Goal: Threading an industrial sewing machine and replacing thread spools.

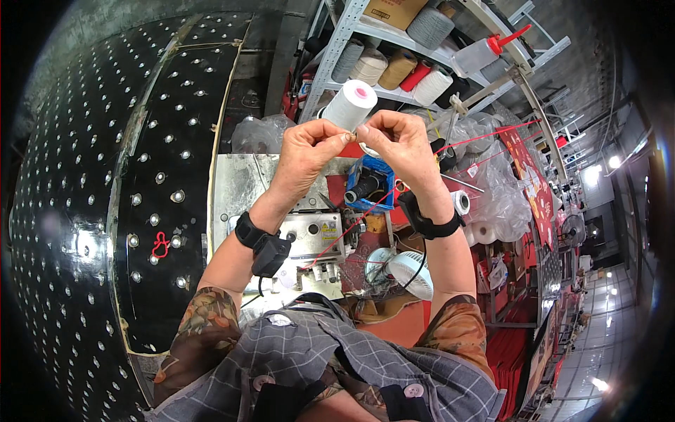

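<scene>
Tiny item [354, 133], pinched by left fingers [335, 144] and right fingers [377, 138], white cone [346, 107] behind, blue basket [373, 167] below

Textile workshop, sewing machine [307, 243], yarn cones [399, 69]

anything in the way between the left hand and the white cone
Nothing visible: the left hand appears right at the lower edge of the white cone, the right hand beside it. Whether either touches the cone can't be told.

No text is readable; the machine [298, 229] bears a yellow label [330, 228].
</scene>
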`<state>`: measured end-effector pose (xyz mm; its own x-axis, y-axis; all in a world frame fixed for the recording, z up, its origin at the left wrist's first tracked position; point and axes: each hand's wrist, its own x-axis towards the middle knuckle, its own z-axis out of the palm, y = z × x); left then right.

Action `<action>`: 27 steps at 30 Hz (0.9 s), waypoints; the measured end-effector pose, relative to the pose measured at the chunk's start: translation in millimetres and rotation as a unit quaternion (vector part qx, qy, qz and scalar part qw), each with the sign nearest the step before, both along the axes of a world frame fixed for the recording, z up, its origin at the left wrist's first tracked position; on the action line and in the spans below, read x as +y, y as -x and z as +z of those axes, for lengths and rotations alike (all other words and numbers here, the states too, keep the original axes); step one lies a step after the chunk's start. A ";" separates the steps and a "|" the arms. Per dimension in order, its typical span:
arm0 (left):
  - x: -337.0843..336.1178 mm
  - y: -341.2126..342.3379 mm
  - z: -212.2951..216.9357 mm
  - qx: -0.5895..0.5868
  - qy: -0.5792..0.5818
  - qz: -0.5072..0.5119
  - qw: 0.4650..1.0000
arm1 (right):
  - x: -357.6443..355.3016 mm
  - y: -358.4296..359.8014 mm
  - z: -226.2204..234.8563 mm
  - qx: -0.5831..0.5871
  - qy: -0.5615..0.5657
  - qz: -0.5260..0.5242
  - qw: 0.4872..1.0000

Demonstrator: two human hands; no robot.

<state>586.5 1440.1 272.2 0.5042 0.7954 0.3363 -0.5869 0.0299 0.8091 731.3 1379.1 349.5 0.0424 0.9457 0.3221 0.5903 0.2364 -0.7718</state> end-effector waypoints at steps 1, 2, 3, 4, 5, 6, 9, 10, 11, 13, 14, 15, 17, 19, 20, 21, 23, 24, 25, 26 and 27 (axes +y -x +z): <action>-0.2 -0.1 0.1 0.001 -0.001 0.004 1.000 | -0.2 -0.7 1.9 0.013 0.013 -0.007 1.000; -0.4 0.2 0.2 0.002 -0.003 0.003 1.000 | -0.2 -0.9 2.8 0.025 0.026 -0.013 0.999; -0.4 0.8 0.1 0.003 -0.003 0.007 1.000 | 0.1 -0.9 3.2 0.025 0.026 -0.013 0.999; -0.4 1.4 0.1 0.005 -0.004 0.004 1.000 | 0.3 -1.2 3.7 0.069 -0.004 -0.004 0.998; -0.3 2.1 0.0 0.006 -0.005 -0.002 1.000 | 0.5 -1.3 3.7 0.110 -0.036 0.005 0.993; -0.6 2.1 0.0 0.007 -0.005 0.000 1.000 | 0.6 -1.1 3.6 0.112 -0.035 0.006 0.993; -1.5 1.2 -0.2 0.004 -0.006 0.001 1.000 | 0.3 1.0 2.5 0.167 -0.029 0.035 0.985; -2.1 0.7 -0.3 0.005 0.000 -0.004 1.000 | -0.2 2.2 1.9 0.168 -0.029 0.034 0.985; -2.7 0.1 -0.2 0.006 0.005 -0.012 1.000 | -0.5 3.7 1.2 0.230 0.004 0.065 0.971; -4.7 -2.2 0.2 -0.008 0.008 -0.028 1.000 | 0.1 7.0 -0.6 0.292 0.037 0.093 0.951; -5.3 -2.9 0.8 -0.026 0.010 -0.048 0.998 | 1.0 8.9 -1.6 0.317 0.036 0.097 0.943; -5.1 -3.0 1.7 -0.023 0.010 -0.045 0.999 | 1.7 10.2 -2.1 0.345 0.036 0.103 0.932; -4.0 -2.2 4.5 -0.010 0.008 -0.075 0.997 | 4.6 10.6 -0.9 0.328 0.029 0.107 0.938; -3.2 -3.0 8.0 -0.004 0.006 -0.089 0.996 | 5.2 11.3 0.1 0.313 0.025 0.112 0.943; -2.3 -3.3 9.6 0.003 0.005 -0.102 0.995 | 5.4 11.4 0.5 0.276 0.011 0.104 0.956; -1.3 -3.0 10.7 0.003 0.005 -0.103 0.995 | 5.2 11.5 0.7 0.238 -0.003 0.096 0.966; 0.1 -1.8 11.1 0.012 0.009 -0.148 0.989 | 4.0 11.2 0.6 0.239 0.012 0.080 0.968; 0.3 -2.0 10.7 0.013 0.012 -0.149 0.989 | 2.9 11.0 0.2 0.241 0.026 0.071 0.968; 0.4 -2.4 10.1 0.017 -0.008 -0.149 0.989 | 2.3 9.5 0.5 0.243 0.030 0.061 0.968; -0.6 -2.8 8.8 0.022 -0.024 -0.152 0.988 | 2.2 7.1 1.3 0.278 0.061 0.078 0.955; -1.3 -2.7 7.6 0.022 -0.022 -0.154 0.988 | 2.2 5.2 1.6 0.312 0.088 0.096 0.941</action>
